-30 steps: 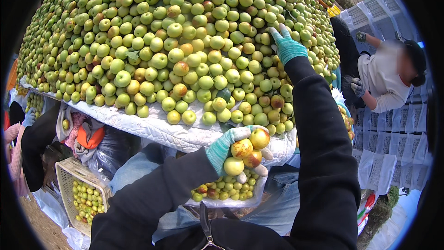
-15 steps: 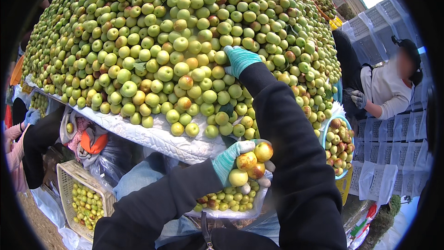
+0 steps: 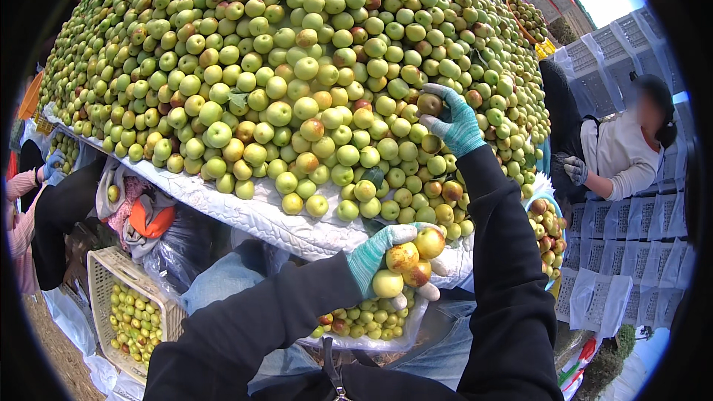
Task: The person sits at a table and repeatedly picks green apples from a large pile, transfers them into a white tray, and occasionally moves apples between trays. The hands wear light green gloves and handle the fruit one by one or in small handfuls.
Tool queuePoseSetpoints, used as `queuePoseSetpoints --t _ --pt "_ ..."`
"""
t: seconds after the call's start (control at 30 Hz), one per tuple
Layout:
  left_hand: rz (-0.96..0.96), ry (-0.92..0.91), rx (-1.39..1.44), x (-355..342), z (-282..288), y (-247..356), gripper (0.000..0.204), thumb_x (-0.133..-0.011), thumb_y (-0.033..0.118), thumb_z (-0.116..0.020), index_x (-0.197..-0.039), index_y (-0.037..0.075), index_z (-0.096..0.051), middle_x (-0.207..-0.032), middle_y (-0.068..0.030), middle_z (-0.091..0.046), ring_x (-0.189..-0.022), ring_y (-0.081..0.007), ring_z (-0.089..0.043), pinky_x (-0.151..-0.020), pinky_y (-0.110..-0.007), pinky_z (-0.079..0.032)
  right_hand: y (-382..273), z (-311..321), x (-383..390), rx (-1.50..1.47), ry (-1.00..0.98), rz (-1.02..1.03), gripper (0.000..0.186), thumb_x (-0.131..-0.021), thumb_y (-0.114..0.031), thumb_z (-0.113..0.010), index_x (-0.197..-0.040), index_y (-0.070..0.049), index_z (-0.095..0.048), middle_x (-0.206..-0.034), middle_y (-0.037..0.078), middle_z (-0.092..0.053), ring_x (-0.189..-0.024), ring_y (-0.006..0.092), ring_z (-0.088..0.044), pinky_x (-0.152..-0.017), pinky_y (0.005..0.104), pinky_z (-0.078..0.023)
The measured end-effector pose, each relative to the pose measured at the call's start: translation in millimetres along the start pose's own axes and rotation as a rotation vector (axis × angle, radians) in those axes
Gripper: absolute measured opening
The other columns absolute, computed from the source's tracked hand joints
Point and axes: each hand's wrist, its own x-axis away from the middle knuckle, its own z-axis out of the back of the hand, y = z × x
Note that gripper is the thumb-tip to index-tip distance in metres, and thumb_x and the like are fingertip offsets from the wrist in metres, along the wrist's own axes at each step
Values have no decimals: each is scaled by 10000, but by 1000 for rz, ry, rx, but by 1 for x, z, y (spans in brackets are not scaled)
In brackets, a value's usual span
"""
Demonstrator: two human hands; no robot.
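Observation:
A huge heap of green jujubes (image 3: 305, 68), some with reddish-brown patches, fills the space ahead of me. My left hand (image 3: 376, 252), in a teal glove with pale fingertips, is cupped at the front edge of the heap. Several yellow-green and brown-blotched jujubes (image 3: 402, 258) rest in its curled fingers. Farther forward and to the right, my right hand (image 3: 458, 125), gloved alike, reaches over the heap. Its thumb and fingers close around one brownish jujube (image 3: 429, 104). Below my left hand, a white-lined container (image 3: 410, 333) holds more jujubes at my lap.
White quilted cloth (image 3: 275, 226) edges the heap. A beige crate (image 3: 172, 319) with jujubes stands lower left, near cloths and an orange piece. At right are a blue-rimmed basket (image 3: 562, 238) of redder jujubes, a seated co-worker (image 3: 620, 148) and stacked grey crates (image 3: 631, 215). Another person's sleeve shows far left.
My right hand has shifted to the right across the heap and now has a brownish jujube in its fingers. My left hand keeps its jujubes nearly in place. The view has turned slightly.

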Motion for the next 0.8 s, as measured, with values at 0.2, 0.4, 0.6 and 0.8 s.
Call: queuePoseSetpoints --t 0.2,0.4,0.6,0.8 --pt "59 92 -62 1 -13 1 546 -942 451 -415 -1343 81 -394 -1186 -224 -535 -930 -402 -642 -443 -358 -576 -16 -13 5 -68 10 30 417 -775 -120 -746 -1138 -66 -550 -996 37 -595 -862 99 -587 -758 240 -510" --pt "40 112 -42 8 -17 3 467 -948 435 -424 -1291 120 -457 -1135 -170 -588 -877 -329 -666 -431 -330 -548 -30 -30 -40 104 107 -194 257 -879 -311 -656 -809 -68 -612 -692 12 -578 -487 64 -503 -422 198 -405" --pt "-171 89 289 15 -19 -5 390 -930 306 -535 -1248 85 -484 -1145 -239 -552 -891 -389 -654 -557 -405 -611 -33 -91 -127 1119 -193 430 307 -865 -112 -587 -1162 -189 -611 -1023 138 -639 -983 301 -625 -851 432 -500" --pt "-15 -176 339 27 -6 18 423 -931 322 -549 -1266 77 -466 -1178 -253 -517 -936 -393 -643 -616 -422 -617 -65 -108 -132 1580 -527 -39 565 -808 -236 -660 -1324 -241 -430 -1148 134 -607 -1050 335 -593 -869 425 -494"
